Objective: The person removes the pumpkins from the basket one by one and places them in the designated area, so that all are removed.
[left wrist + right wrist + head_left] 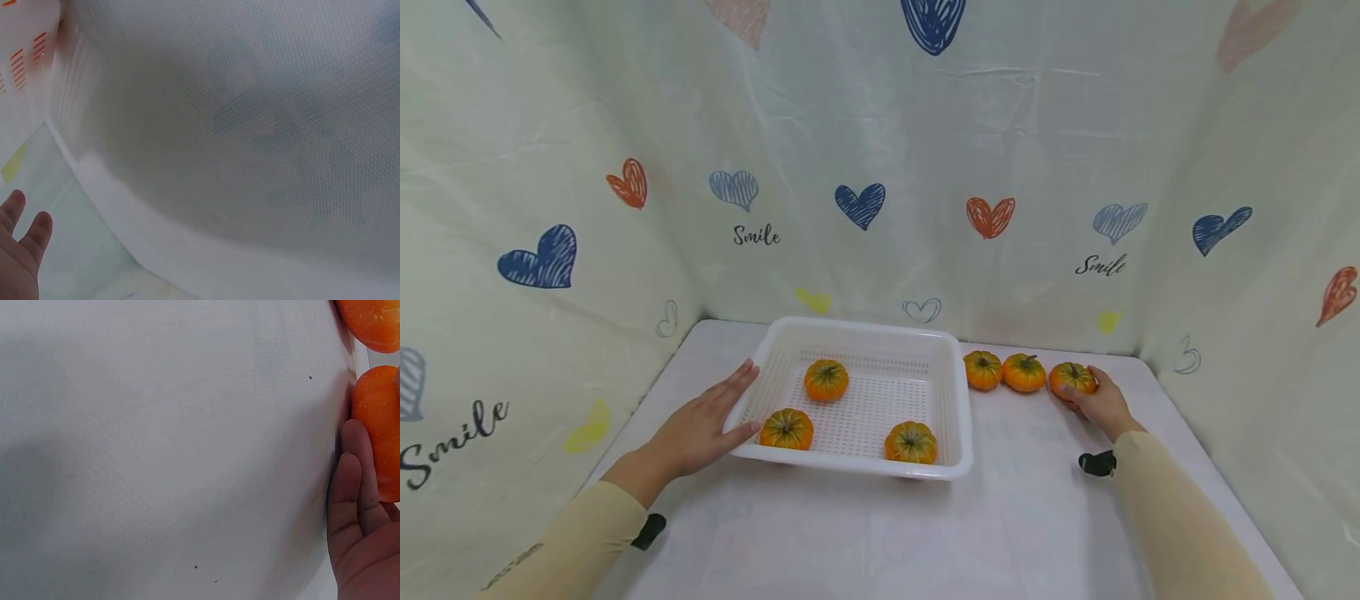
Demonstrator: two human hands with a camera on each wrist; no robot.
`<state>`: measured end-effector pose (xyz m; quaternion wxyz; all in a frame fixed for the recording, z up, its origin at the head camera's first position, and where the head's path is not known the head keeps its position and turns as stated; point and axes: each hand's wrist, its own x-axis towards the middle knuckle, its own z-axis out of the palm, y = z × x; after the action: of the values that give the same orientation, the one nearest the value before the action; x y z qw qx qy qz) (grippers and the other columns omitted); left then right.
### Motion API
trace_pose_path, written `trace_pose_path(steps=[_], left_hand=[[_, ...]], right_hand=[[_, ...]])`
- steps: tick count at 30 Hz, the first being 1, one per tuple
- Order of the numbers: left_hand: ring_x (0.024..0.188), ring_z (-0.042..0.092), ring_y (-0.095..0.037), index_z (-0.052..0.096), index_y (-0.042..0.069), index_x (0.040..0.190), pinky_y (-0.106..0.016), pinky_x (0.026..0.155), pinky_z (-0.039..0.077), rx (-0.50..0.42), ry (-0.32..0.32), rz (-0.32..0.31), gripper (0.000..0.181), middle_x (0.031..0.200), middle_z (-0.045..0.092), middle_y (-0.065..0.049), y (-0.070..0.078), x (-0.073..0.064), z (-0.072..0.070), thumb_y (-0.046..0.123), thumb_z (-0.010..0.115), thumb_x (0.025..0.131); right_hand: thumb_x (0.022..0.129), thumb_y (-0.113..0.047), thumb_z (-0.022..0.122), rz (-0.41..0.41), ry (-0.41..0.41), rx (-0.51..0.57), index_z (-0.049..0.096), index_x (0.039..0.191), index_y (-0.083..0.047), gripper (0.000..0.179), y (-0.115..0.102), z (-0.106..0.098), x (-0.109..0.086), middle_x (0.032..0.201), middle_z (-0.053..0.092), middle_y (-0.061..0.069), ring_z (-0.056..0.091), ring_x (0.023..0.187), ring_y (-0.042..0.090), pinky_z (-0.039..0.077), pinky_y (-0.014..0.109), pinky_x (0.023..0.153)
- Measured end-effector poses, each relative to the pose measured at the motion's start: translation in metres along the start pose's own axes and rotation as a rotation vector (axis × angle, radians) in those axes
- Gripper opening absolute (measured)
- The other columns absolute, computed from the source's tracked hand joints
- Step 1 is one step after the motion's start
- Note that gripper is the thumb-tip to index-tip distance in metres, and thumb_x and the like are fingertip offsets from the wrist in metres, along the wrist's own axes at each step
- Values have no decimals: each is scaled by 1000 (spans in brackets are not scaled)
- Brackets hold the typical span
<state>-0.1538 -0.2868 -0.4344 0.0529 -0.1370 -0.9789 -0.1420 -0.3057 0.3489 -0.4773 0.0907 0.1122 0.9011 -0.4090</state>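
My right hand (1103, 406) grips a small orange pumpkin (1072, 380), the rightmost of a row at the back right of the table. In the right wrist view its fingers (345, 487) lie along the side of that pumpkin (381, 431). Two more pumpkins, one in the middle (1024, 372) and one beside the basket (982, 370), sit to its left. My left hand (703, 425) has its fingers extended at the left rim of a white plastic basket (850, 463). Inside lie three pumpkins: back left (826, 380), front left (786, 429) and front right (911, 442).
A white cloth covers the table (880, 533). Pale curtains (880, 125) printed with hearts and "Smile" enclose its back and both sides. Dark wrist-camera pieces show beside the left sleeve (580, 533) and right sleeve (1172, 508).
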Motion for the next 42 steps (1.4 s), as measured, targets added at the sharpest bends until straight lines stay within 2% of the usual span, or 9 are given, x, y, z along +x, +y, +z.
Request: trace_pose_path(steps=[8,17,35,42], left_hand=[[143,32,-40,17,16,161,-62,107,35,-3,-9,-9,84,166,15,-9,1,-1,-1,53,55,96],[143,32,-39,18,14,161,-62,107,35,7,1,-1,84,166,16,-9,2,-1,-2,51,57,96],[143,31,-40,18,15,161,-62,107,34,7,-3,-1,85,165,16,-9,1,0,0,53,56,96],[143,32,-40,19,15,161,-63,106,34,1,7,-3,85,165,17,-9,0,0,1,54,57,95]], right_hand=[[95,-46,65,-14,-21,9,-4,157,0,103,0,-1,2,154,12,39,25,135,52,22,63,113],[96,-39,64,6,-28,23,-5,158,-2,100,-4,0,0,156,9,37,22,136,53,20,64,113],[97,-44,61,-7,-36,-20,-6,157,0,100,-9,5,5,157,5,37,16,140,55,15,66,113],[96,-42,64,0,-40,6,-8,156,0,103,-8,5,6,157,4,36,16,140,54,15,65,113]])
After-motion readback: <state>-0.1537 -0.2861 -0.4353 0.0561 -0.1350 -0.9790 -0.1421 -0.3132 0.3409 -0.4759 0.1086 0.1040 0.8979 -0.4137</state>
